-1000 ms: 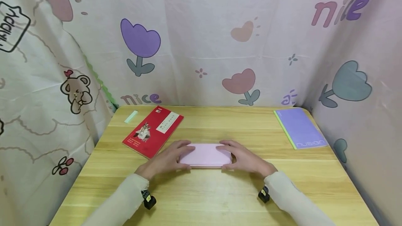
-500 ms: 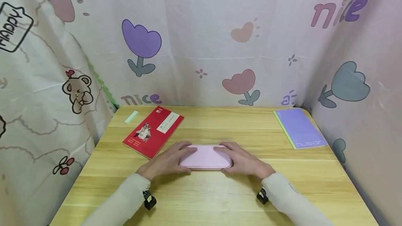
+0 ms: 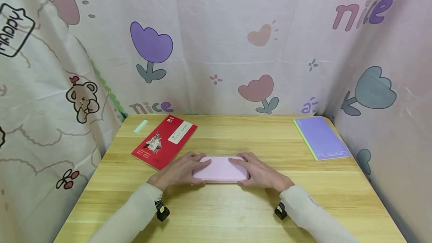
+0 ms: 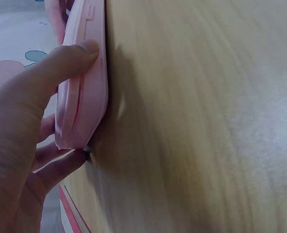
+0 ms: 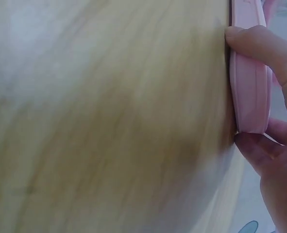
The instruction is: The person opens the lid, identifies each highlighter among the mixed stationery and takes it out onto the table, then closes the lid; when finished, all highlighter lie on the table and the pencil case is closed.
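A pink case with rounded corners [image 3: 221,168] lies lengthwise across the middle of the table, its lid closed down to a thin seam. My left hand [image 3: 180,170] grips its left end, thumb on the near side and fingers over the top and round the end. At the opposite end my right hand [image 3: 262,171] holds it in the same way. In the left wrist view the left thumb presses the side of the case [image 4: 92,87] close to a small clasp. From the right wrist the case [image 5: 250,97] shows its side, with the right thumb on it near the tabletop.
A red booklet [image 3: 165,141] lies slanted left of the case, its lower corner near my left hand. Beyond it is a small pale green strip [image 3: 140,126]. A purple notebook [image 3: 320,138] rests at the back right. A printed curtain [image 3: 216,40] surrounds the wooden table [image 3: 222,213].
The case and both hands have come very slightly nearer to me. Both hands keep their hold at the ends; the booklet, strip and notebook stay put.
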Demonstrator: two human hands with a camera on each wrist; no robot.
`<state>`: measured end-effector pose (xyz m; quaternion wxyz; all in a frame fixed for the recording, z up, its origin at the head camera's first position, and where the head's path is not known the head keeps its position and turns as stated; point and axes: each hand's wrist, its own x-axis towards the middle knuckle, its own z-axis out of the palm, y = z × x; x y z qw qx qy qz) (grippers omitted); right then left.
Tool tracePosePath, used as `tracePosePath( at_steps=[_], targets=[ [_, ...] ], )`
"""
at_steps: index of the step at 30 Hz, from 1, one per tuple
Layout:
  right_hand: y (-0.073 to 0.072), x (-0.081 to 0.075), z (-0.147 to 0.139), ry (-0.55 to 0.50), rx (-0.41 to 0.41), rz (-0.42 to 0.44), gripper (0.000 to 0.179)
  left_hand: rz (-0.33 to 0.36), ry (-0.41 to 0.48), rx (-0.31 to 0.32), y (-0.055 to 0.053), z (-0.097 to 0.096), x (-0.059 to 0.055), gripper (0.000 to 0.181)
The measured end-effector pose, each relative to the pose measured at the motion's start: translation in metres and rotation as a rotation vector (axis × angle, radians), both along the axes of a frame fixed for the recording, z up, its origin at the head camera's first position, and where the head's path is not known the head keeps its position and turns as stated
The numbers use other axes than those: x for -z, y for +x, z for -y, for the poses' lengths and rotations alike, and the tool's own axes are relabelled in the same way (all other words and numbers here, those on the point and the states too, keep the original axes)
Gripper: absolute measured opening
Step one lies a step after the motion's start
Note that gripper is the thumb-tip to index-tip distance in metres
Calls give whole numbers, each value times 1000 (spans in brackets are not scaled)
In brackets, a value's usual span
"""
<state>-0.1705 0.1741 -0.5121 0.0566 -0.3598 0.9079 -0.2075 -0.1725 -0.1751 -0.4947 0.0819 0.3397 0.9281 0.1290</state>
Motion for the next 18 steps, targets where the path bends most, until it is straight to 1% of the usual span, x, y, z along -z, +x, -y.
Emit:
tracePosePath(
  at_steps=[5, 11, 12, 15, 18],
  targets=[
    [0, 0, 1, 2, -9, -23, 87, 20, 4, 6, -3, 0, -1, 80],
    [-1, 0, 1, 6, -17, -32, 90, 110, 62, -1, -8, 2, -5, 78],
    [-1, 0, 1, 2, -20, -29, 91, 127, 74, -2, -8, 2, -6, 78],
    [-1, 2, 0, -21, -16, -8, 92, 139, 94, 5, -9, 3, -6, 78],
    [-1, 5, -3, -65, 4, 37, 93, 161, 130, -3, -10, 4, -4, 78]
  ],
)
